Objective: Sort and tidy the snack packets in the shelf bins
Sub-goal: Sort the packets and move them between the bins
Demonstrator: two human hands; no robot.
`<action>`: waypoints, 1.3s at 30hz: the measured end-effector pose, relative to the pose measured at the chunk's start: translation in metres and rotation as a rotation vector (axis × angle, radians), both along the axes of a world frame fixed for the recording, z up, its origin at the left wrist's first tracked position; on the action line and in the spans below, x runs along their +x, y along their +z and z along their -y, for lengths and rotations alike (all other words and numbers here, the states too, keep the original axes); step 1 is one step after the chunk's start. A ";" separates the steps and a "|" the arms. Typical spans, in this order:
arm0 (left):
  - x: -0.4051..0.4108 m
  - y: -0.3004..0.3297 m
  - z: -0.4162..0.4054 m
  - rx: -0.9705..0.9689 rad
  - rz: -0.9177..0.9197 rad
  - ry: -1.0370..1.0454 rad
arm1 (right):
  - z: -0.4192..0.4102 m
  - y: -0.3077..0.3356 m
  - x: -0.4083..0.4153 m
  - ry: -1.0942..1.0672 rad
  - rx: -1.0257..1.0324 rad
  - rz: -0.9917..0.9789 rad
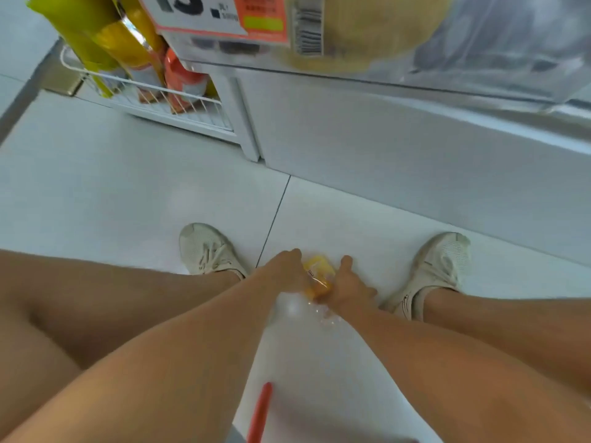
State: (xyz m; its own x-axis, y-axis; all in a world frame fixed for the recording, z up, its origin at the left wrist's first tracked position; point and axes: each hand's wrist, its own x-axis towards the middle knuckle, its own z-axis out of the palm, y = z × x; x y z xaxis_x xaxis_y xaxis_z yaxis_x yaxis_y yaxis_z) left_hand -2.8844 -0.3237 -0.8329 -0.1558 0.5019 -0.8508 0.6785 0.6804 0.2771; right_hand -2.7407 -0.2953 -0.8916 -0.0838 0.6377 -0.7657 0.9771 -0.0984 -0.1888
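- Head view: both hands reach down to the floor (128, 187) between two pale mesh shoes, the left shoe (208, 249) at about 10 o'clock from the hands and the right shoe (438, 270) at about 3 o'clock.
- The snack packet (318, 278) lies on the floor between the hands: clear crinkled plastic with a yellow-orange filling, its clear end glinting toward 6 o'clock.
- The left hand (284, 270) has its fingers curled onto the packet's left side; the right hand (347, 287) grips the right side, fingers bent round it.
- The floor is smooth, glossy pale tile with one dark joint running from the hands up toward 12 o'clock; bare tile lies open at 9 o'clock and between the shoes and the shelf.
- The shelf base (399, 139), a flat white panel, closes off the room from 12 to 3 o'clock.
- At 11 o'clock a white wire bin (179, 100) holds yellow and orange packets (128, 49), blurred.
- A price sign (208, 14) hangs at the top edge.
- A thin red strip (260, 414) lies at 6 o'clock; what it is cannot be told.
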 end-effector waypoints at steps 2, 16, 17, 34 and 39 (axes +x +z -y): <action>0.000 -0.008 0.007 0.010 0.001 -0.007 | -0.001 0.002 -0.006 0.087 -0.110 -0.048; -0.061 0.361 -0.068 0.898 0.232 -0.211 | -0.129 0.424 0.011 0.553 -0.029 -0.794; -0.060 0.393 -0.063 1.000 0.188 -0.221 | -0.126 0.454 0.014 0.568 0.083 -0.862; -0.118 0.369 -0.090 1.371 -0.230 -0.009 | -0.165 0.415 -0.101 0.839 0.836 -0.833; -0.133 0.364 -0.076 1.405 -0.313 -0.125 | -0.166 0.426 -0.099 0.846 0.844 -0.810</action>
State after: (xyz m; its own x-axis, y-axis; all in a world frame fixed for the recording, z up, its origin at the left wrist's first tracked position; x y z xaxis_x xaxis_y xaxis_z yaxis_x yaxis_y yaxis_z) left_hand -3.0179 -0.2479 -0.4694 -0.1329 0.9031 0.4084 0.8693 -0.0917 0.4857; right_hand -2.8396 -0.1296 -0.4658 -0.8791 0.4072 0.2476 0.2824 0.8636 -0.4177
